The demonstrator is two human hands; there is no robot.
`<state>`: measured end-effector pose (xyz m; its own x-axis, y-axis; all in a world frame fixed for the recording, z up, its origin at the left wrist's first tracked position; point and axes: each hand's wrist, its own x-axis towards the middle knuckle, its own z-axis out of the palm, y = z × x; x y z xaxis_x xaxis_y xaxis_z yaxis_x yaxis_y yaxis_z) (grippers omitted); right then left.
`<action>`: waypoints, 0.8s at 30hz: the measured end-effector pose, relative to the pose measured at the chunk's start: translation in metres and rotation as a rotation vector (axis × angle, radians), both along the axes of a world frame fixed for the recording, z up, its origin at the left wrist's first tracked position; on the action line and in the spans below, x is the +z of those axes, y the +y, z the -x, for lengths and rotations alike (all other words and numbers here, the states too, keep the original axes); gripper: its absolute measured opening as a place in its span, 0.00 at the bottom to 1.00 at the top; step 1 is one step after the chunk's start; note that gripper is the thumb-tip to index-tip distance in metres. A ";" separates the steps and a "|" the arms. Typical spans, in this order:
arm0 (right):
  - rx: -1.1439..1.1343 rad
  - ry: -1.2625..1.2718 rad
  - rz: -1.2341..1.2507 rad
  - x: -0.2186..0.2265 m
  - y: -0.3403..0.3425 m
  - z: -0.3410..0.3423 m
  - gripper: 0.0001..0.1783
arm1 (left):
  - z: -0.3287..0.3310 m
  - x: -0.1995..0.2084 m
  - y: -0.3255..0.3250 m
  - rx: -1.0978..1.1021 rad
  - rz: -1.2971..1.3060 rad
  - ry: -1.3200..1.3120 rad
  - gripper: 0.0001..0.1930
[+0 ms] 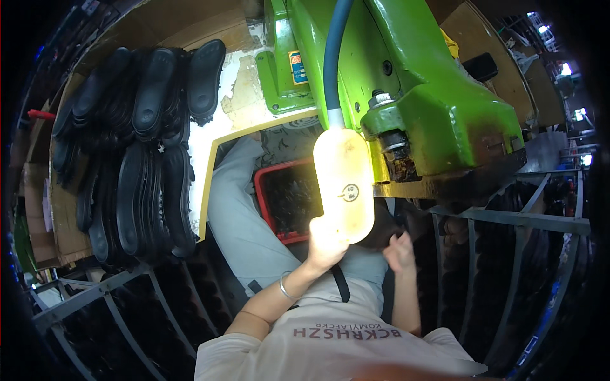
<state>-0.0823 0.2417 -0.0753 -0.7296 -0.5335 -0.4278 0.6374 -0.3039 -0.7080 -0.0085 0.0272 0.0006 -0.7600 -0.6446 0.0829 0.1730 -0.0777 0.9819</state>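
Observation:
A glowing oval lamp (pixel 346 165) hangs in front of me on a bent grey neck. My left hand (pixel 326 244), a bangle on its wrist, is curled at the lamp's lower left edge. The lamp hides part of its fingers and whatever may be in them. To the right of the lamp, my right hand (pixel 399 254) is raised with its fingers drawn together. Anything between those fingers is too small or blurred to name. A dark patch (pixel 381 227) lies between the two hands, behind the lamp; its kind is unclear.
Stacks of black shoe soles (pixel 143 184) fill the left of the white worktop (pixel 232 95). A large green machine (pixel 438 95) stands at the right. Below the yellow-edged cutout, a red bin (pixel 262 197) sits by my legs. Metal racks (pixel 521 220) flank me.

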 end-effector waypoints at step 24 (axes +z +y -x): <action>0.074 0.075 -0.060 0.077 0.011 -0.031 0.23 | -0.004 -0.023 -0.006 -0.014 -0.047 -0.038 0.06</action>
